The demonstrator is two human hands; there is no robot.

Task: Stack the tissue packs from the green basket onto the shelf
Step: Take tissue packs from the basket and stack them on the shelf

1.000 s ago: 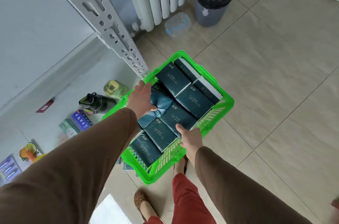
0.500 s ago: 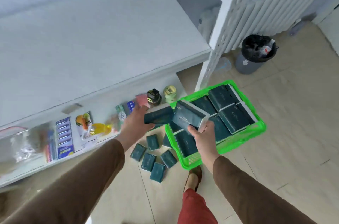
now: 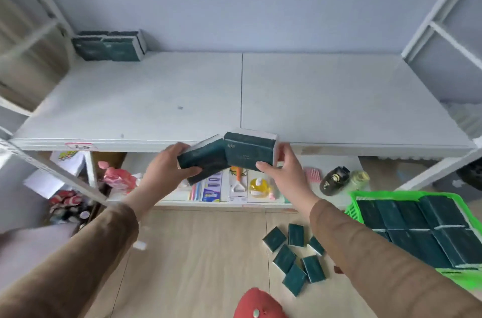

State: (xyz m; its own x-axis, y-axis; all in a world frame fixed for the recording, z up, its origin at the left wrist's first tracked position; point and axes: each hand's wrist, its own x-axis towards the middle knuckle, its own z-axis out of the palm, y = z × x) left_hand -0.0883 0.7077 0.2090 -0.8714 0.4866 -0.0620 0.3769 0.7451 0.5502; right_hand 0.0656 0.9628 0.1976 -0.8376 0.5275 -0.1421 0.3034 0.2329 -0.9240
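My left hand (image 3: 167,169) grips one dark green tissue pack (image 3: 202,161), tilted. My right hand (image 3: 285,173) grips a second dark green tissue pack (image 3: 249,150). Both packs touch each other at the front edge of the white shelf (image 3: 326,98), just in front of it. A small stack of tissue packs (image 3: 109,45) stands at the shelf's back left corner. The green basket (image 3: 357,201) sits on the floor at the right, holding several more packs (image 3: 417,229). My right sleeve hides part of the basket.
Several small dark green packs (image 3: 294,257) lie scattered on the floor beside the basket. The lower shelf holds assorted goods, with a dark bottle (image 3: 333,180) and a yellow item (image 3: 258,186). White metal uprights (image 3: 440,7) frame the shelf on both sides.
Both hands lifted a pack each out of the basket and carried them up and left to the shelf's front edge. The view swung from the basket to the shelf.
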